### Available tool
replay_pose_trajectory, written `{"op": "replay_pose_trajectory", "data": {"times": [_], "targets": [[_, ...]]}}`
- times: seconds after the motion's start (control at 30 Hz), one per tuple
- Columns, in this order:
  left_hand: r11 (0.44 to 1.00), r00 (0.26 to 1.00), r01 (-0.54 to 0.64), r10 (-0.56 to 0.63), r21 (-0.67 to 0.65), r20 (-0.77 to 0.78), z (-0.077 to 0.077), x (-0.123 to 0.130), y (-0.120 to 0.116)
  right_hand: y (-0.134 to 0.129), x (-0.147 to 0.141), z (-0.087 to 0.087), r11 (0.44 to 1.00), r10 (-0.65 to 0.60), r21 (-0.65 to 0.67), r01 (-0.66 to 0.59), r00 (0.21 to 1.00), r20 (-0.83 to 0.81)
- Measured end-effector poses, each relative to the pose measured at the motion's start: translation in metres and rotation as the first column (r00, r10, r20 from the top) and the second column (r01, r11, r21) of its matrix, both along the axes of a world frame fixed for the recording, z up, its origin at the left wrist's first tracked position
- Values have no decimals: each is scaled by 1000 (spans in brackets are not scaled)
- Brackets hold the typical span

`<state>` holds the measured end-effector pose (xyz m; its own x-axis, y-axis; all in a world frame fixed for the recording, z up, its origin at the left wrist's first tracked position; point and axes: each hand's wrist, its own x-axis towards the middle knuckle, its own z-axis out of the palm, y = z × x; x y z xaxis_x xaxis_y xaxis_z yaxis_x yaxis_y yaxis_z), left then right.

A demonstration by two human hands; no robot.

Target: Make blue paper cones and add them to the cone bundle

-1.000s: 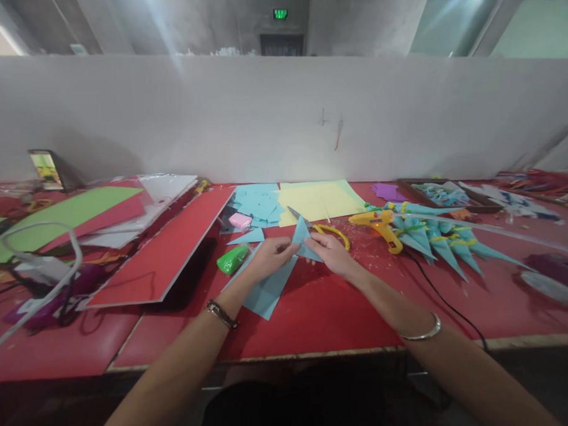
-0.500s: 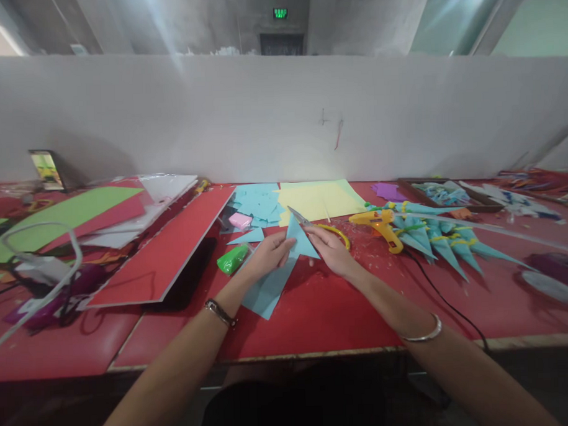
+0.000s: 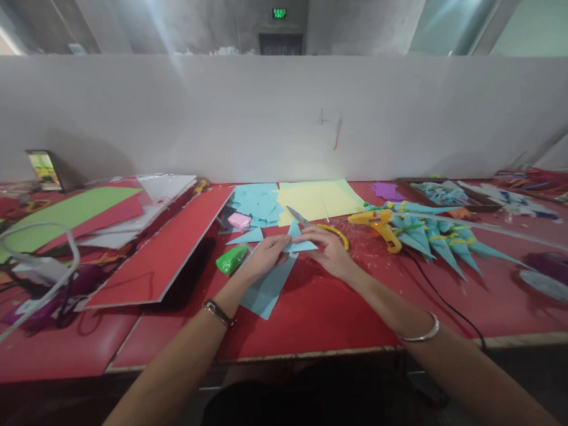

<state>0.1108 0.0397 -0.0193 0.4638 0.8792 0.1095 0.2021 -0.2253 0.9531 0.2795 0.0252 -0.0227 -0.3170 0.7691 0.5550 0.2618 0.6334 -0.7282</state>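
Between my two hands is a small piece of light blue paper (image 3: 301, 245), its pointed tip facing away from me. My left hand (image 3: 270, 252) pinches its left side, and my right hand (image 3: 330, 248) has its fingers closed on the right side. Grey scissors (image 3: 297, 216) lie just beyond the fingers, by a yellow ring (image 3: 341, 234). Under my left hand a larger blue sheet (image 3: 268, 291) rests on the red table (image 3: 334, 323). A blue triangle (image 3: 248, 236) and a green packet (image 3: 231, 259) are left of the hands.
A yellow glue gun (image 3: 380, 225) and blue paper cones (image 3: 446, 244) lie at the right, its black cable running forward. Yellow sheets (image 3: 321, 199) and blue pieces (image 3: 256, 203) are behind the hands. A tilted red board (image 3: 168, 248) stands left.
The small blue paper has turned or folded between my fingers, with a flap now pointing right. My right fingers have moved slightly and lie flatter over it.
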Motion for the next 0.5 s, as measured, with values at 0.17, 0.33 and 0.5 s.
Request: {"op": "replay_pose_trajectory", "data": {"times": [0.17,0.33,0.5], "targets": [[994,991,102,-100,24,-93,1,1,-1,1,-1,0,995,-75,-63,72,996,-42],[992,984,123,-118,26,-131,5,3,-6,4,-2,-6,976,-86,-207,61,990,-114],[986,975,140,-123,85,-186,4,4,-7,5,-5,-11,962,-63,-274,9,980,-188]]}}
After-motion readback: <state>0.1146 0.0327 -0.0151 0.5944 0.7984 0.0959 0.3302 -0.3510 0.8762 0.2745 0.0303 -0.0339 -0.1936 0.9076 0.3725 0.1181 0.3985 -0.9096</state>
